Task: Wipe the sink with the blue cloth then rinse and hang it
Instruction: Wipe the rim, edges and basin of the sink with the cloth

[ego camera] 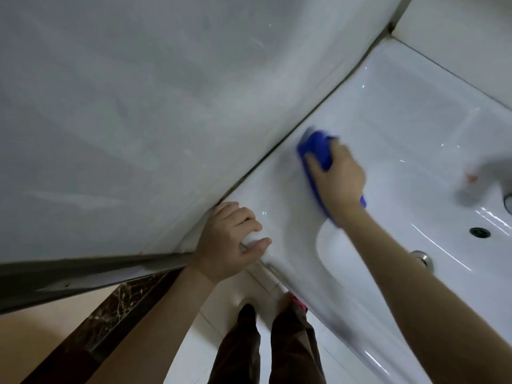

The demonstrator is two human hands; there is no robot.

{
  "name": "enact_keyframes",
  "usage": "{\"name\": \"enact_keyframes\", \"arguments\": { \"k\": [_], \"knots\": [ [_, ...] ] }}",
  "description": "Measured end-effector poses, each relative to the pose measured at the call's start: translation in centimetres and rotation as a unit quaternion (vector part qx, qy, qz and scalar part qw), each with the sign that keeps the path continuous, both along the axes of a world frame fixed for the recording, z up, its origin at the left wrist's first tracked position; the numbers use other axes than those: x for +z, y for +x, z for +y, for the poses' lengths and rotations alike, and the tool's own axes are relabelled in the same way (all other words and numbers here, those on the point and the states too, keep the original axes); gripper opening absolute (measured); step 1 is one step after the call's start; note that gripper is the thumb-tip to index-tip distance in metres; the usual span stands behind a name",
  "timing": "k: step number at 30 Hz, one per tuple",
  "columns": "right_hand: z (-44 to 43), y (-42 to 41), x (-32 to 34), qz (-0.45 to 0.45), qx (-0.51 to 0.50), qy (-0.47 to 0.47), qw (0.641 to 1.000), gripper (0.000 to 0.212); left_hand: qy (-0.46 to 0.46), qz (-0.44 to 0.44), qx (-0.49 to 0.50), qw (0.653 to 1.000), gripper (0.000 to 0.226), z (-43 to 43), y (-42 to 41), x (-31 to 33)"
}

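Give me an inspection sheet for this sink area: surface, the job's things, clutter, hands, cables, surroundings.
Surface: white sink, glossy deck with bright glints; the basin shows a drain stopper and an overflow hole.
Job's things: blue cloth on the deck near the wall joint, blurred by motion.
Clutter: nothing seen.
Hands: right hand holds the cloth down on the deck; left hand grips the sink's near corner, fingers curled over it.
Cables: nothing seen.
Surroundings: grey wall tiles; blurred faucet at right; pale floor and dark stone threshold below.
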State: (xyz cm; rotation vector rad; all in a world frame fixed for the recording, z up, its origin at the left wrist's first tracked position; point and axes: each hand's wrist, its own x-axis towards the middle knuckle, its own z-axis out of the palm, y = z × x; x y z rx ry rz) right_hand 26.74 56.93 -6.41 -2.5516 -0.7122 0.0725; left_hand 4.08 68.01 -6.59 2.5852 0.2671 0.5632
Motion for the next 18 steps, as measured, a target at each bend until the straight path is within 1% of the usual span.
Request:
{"name": "enact_keyframes", "arguments": {
  "k": [1, 3, 4, 5, 6, 9, 11, 12, 13, 16, 18],
  "knots": [
    [-0.9, -2.7, 0.1, -0.001, 0.069, 0.007, 0.998, 0.04, 0.002, 0.0, 0.005, 1.0, 0.026, -0.1, 0.0, 0.0],
    [-2.7, -6.0, 0.4, -0.011, 0.201, 0.006, 0.98, 0.036, 0.002, -0.003, 0.008, 1.0, 0.026, -0.1, -0.1, -0.3],
    [-3.1, -5.6, 0.3, -0.015, 0.249, 0.008, 0.968, 0.038, 0.0, -0.006, 0.01, 1.0, 0.027, -0.1, -0.1, -0.4],
    [-3.0, -4.3, 0.1, -0.02, 0.269, 0.012, 0.963, 0.039, -0.001, -0.008, 0.012, 1.0, 0.028, -0.1, 0.0, -0.6],
    [-2.4, -2.4, -0.1, -0.035, 0.253, 0.011, 0.967, 0.04, -0.001, -0.008, 0.017, 1.0, 0.028, -0.1, 0.1, -0.7],
    [-0.4, 5.4, -0.8, -0.07, 0.092, -0.02, 0.993, 0.041, 0.011, -0.01, 0.036, 0.999, 0.028, -0.4, 0.3, -1.0],
    [-0.1, 10.3, -0.8, -0.093, 0.022, -0.042, 0.995, 0.043, 0.018, -0.013, 0.041, 0.999, 0.028, -0.5, 0.1, -1.4],
    [-0.2, 12.1, -0.5, -0.12, 0.012, -0.053, 0.991, 0.043, 0.015, -0.015, 0.04, 0.999, 0.029, -0.5, 0.0, -1.6],
    [-0.3, 13.4, -0.3, -0.152, 0.022, -0.069, 0.986, 0.043, 0.012, -0.019, 0.04, 0.999, 0.029, -0.4, 0.0, -1.8],
    [-0.6, 15.6, 0.3, -0.233, 0.123, -0.112, 0.958, 0.041, 0.009, -0.042, 0.037, 0.998, 0.025, -0.2, 0.1, -2.4],
    [-1.5, 16.8, 0.9, -0.273, 0.134, -0.111, 0.946, 0.038, 0.016, -0.049, 0.038, 0.998, 0.025, -0.2, 0.3, -2.4]
  ]
}}
